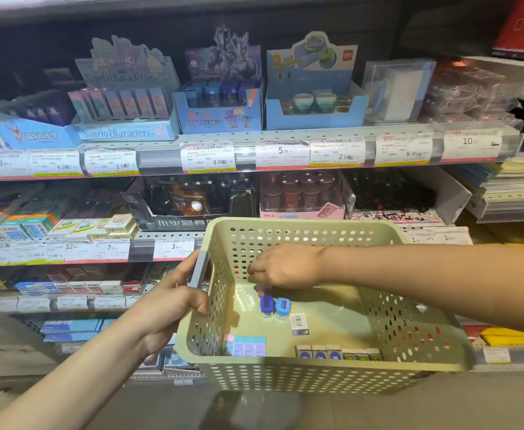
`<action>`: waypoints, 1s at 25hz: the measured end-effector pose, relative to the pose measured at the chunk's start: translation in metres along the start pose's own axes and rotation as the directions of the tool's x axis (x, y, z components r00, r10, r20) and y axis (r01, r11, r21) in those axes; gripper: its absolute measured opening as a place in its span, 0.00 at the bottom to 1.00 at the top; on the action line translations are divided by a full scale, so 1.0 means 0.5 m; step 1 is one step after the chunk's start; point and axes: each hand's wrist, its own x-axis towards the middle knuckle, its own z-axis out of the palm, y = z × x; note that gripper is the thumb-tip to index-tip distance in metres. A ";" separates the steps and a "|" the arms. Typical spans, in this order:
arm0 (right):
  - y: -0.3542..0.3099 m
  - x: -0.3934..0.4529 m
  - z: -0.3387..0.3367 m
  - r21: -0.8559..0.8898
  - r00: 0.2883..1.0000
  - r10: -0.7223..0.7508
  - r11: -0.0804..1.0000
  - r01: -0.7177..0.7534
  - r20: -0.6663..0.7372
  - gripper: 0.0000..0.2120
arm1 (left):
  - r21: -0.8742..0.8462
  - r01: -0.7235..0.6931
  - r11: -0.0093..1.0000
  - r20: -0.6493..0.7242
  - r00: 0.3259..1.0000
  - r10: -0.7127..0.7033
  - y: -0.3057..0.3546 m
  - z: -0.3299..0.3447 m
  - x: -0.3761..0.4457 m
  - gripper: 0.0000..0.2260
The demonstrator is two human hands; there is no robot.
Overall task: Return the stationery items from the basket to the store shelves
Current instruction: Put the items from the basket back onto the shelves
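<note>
Left hand (174, 301) gripped basket (316, 372) handle.
Right hand (281, 266) reached inside, fingers curled; hold unclear. Store shelves (285, 136) behind.

The basket (301, 367) is held before the store shelves (254, 156), the left hand (174, 302) on its left handle and the right hand (282, 268) inside over the far floor. In it, two sharpeners (274, 307) stand mid-floor, a row of erasers (245, 346) lies near-left, and small boxes (336, 352) line the near wall to their right.
</note>
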 end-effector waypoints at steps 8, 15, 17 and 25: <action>-0.008 0.024 0.013 -0.114 0.987 -0.021 0.993 0.040 0.161 0.10 | 0.011 -0.024 1.000 0.042 0.999 0.023 0.016 0.010 -0.019 0.34; 0.003 0.003 -0.003 -0.107 0.999 0.032 0.994 -0.032 -0.002 0.07 | 0.014 -0.032 0.999 0.026 0.999 0.032 0.017 0.010 -0.010 0.36; 0.006 -0.013 -0.014 -0.092 0.994 0.015 0.995 -0.025 -0.111 0.08 | 0.024 -0.028 0.999 0.026 0.999 0.027 0.016 0.008 -0.007 0.37; 0.010 -0.120 -0.091 0.531 0.781 0.569 0.758 -0.378 -0.256 0.16 | 0.016 -0.010 1.000 0.020 1.000 0.010 0.020 -0.002 -0.004 0.35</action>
